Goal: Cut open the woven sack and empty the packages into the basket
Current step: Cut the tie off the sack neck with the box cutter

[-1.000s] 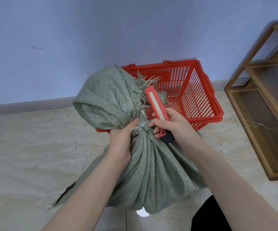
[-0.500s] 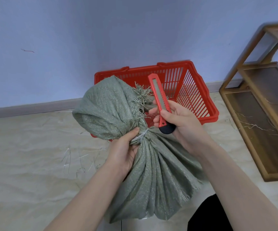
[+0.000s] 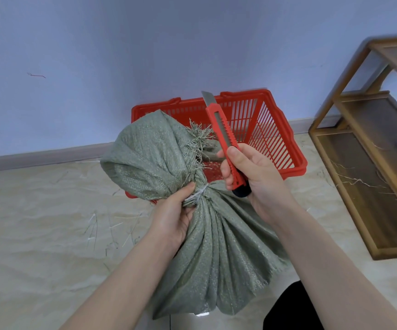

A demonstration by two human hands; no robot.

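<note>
A grey-green woven sack (image 3: 219,253) stands on the floor between my arms. Its neck is tied with a pale string (image 3: 198,194), and the frayed top flops to the left. My left hand (image 3: 175,215) grips the neck just below the tie. My right hand (image 3: 252,175) holds a red utility knife (image 3: 223,141) upright, to the right of the tie and apart from it. A short length of blade (image 3: 209,98) sticks out at the top. Behind the sack sits a red plastic basket (image 3: 288,148); no packages are visible.
A wooden shelf unit (image 3: 368,163) stands at the right against the wall. Loose pale fibres (image 3: 97,229) lie scattered on the tiled floor at the left. A blue wall (image 3: 145,55) rises right behind the basket.
My right hand has lifted the knife up and away from the tie, and its blade now sticks out. The left hand keeps its grip on the neck.
</note>
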